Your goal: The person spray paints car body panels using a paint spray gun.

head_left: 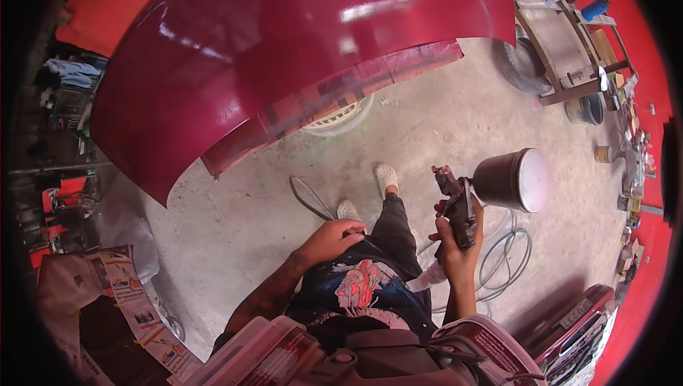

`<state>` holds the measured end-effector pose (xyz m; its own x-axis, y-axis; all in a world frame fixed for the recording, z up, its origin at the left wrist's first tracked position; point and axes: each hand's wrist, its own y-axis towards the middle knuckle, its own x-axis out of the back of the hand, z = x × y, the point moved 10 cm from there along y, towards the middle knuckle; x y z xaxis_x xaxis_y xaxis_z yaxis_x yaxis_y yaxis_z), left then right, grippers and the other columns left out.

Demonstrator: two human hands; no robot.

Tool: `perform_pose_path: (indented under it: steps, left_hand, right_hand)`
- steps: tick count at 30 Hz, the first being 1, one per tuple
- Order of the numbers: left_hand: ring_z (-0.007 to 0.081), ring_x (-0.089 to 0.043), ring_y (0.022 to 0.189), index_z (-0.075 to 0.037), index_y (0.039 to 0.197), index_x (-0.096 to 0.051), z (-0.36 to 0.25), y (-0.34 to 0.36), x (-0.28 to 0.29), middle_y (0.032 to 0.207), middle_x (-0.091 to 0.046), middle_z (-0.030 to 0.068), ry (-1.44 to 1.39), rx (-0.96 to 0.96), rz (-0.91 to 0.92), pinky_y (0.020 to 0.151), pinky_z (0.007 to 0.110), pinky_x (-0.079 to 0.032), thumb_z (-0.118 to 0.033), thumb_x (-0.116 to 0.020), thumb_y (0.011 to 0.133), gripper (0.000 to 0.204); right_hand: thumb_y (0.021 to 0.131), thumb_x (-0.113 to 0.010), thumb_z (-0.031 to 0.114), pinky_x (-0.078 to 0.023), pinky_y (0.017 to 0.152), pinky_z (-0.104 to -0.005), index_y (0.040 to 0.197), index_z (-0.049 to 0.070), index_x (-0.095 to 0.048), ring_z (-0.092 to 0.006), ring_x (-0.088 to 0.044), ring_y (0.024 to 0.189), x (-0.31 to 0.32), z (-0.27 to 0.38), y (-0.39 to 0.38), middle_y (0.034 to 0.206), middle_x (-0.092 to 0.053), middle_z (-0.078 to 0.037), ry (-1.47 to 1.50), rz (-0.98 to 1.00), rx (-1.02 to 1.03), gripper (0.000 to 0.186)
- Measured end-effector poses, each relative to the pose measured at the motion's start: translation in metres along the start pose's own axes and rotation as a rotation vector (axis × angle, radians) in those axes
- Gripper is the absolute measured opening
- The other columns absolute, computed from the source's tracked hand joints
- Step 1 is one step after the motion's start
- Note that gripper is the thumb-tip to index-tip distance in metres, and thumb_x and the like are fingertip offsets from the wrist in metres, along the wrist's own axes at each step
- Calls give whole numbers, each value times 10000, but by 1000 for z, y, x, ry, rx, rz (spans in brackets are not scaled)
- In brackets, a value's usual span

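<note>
My right hand (459, 247) grips a dark spray gun (464, 221) by its handle, its fingers wrapped round it. On the gun sits a rounded grey cup (501, 181), tilted out to the right, with a pale lid. My left hand (331, 240) rests in front of my belly with its fingers curled in; whether anything is in them is hidden. Beyond both hands stands a glossy dark-red car hood panel (306, 37), apart from the gun. Paper masking (334, 98) stained red runs along its near edge.
A grey hose (523, 261) lies coiled on the concrete floor to the right; another hose loop (306, 197) is near my feet. Under the panel stands a round bucket (341, 119). A tyre (525, 66), a wooden rack (562, 91) and several cans line the right wall.
</note>
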<state>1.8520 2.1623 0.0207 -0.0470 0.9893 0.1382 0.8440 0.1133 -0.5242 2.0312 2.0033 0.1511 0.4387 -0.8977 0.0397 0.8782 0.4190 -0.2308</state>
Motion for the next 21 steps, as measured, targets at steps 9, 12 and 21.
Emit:
perform_pose_path:
  steps: [9,12,21]
  left_hand:
    - [157,-639,1021,30,1212,-576,-64,34,-38,1084,-672,114,-306,-59,170,905,290,-494,-110,-594,937,310]
    - [150,-642,991,25,1195,-584,-83,44,-51,1045,-679,101,-332,-73,214,891,290,-497,-109,-590,940,288]
    - [151,-637,940,0,1143,-598,-132,63,-73,995,-695,106,-110,-137,376,864,329,-488,-146,-612,916,270]
  right_hand:
    - [836,-645,-43,-557,639,-254,1361,38,-380,-162,-615,955,-18,9,18,1101,-618,-134,-191,239,90,594]
    - [813,-690,-9,-522,774,-304,1312,22,-446,-209,-637,952,-18,17,22,1076,-637,-157,-248,253,114,557]
    - [804,-710,29,-492,881,-366,1312,9,-481,-338,-640,1073,-10,49,25,1173,-622,-226,-338,268,247,558]
